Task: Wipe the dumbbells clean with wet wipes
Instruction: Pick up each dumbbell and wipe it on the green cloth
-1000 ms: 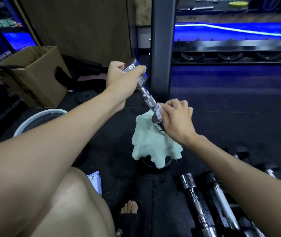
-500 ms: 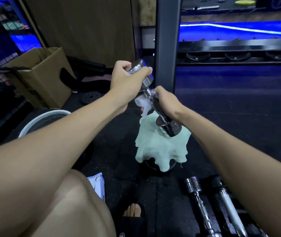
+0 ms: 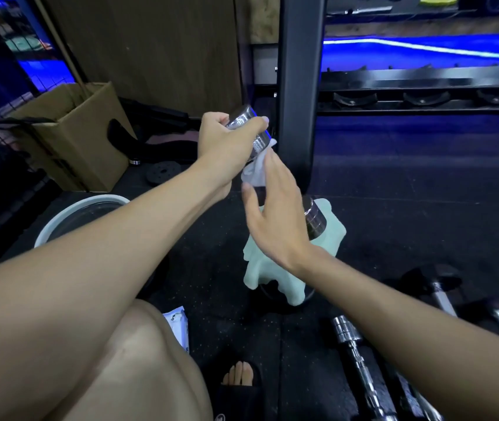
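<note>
— What's the person wearing?
— Both forearms are bare, no sleeves, no watch or rings on the left hand [image 3: 227,141] or right hand [image 3: 275,214]
— And below?
— A bare knee [image 3: 138,354], toes [image 3: 239,373] in a black slide sandal [image 3: 236,402]

Dumbbell [image 3: 246,124] gleams, polished chrome metal. The wipe [image 3: 255,171] looks thin, soft, white. Pale green cloth [image 3: 275,268] is matt. Box [image 3: 75,132] is plain cardboard; floor [image 3: 394,223] is speckled, rough rubber.
</note>
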